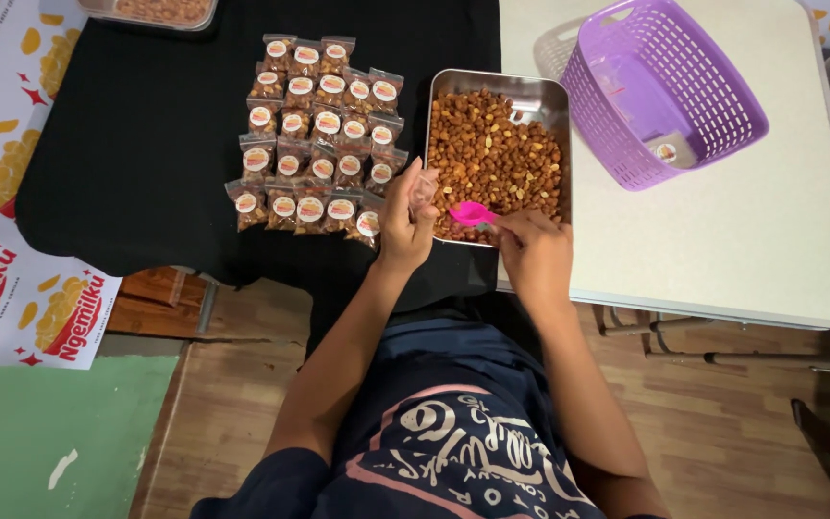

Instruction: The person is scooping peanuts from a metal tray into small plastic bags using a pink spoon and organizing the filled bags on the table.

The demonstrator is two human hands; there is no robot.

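A metal tray (498,82) full of brown roasted nuts sits on the table in front of me. My right hand (530,248) holds a small pink scoop (471,212) at the tray's near edge. My left hand (407,217) pinches a small clear plastic bag (424,188) upright beside the scoop, just left of the tray. Several filled, labelled snack bags (317,135) lie in rows on the black cloth (136,144) to the left of my left hand.
A purple plastic basket (660,91) stands tilted on the white table (770,231) right of the tray. Another container of nuts (151,12) shows at the top left edge. A printed banner (12,288) hangs at left; wooden floor lies below.
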